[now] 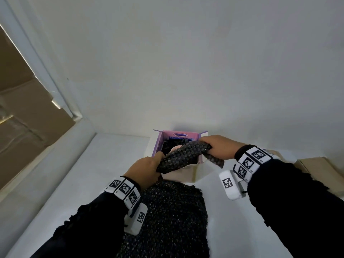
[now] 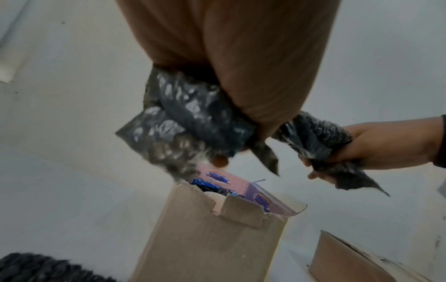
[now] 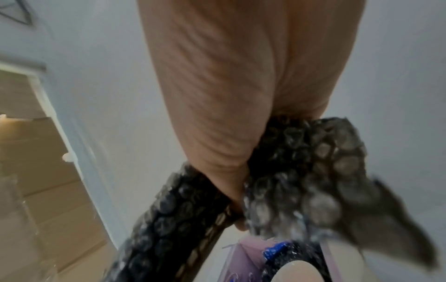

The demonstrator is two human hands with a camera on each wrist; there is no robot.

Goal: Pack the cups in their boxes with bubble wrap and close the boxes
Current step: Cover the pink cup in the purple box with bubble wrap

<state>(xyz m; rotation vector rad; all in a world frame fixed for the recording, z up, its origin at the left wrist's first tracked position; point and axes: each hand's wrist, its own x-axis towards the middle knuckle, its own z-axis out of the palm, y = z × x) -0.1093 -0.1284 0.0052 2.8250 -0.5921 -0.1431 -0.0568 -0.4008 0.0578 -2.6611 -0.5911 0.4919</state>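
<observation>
A purple-lined cardboard box (image 1: 157, 144) stands open on the white table, with dark bubble wrap and a pale cup rim (image 1: 174, 149) showing inside. Just above its mouth I hold a folded strip of black bubble wrap (image 1: 183, 155) stretched between both hands. My left hand (image 1: 149, 165) grips its near-left end, my right hand (image 1: 216, 146) grips its right end. In the left wrist view the box (image 2: 207, 234) sits below the strip (image 2: 193, 116). The right wrist view shows the wrap (image 3: 301, 171) bunched under my palm and the cup (image 3: 296, 272) below.
A large sheet of black bubble wrap (image 1: 173, 216) lies on the table near me. A second brown cardboard box (image 1: 314, 166) lies at the right. Stacked cardboard (image 1: 24, 112) fills the left beyond a white frame. The wall stands close behind the box.
</observation>
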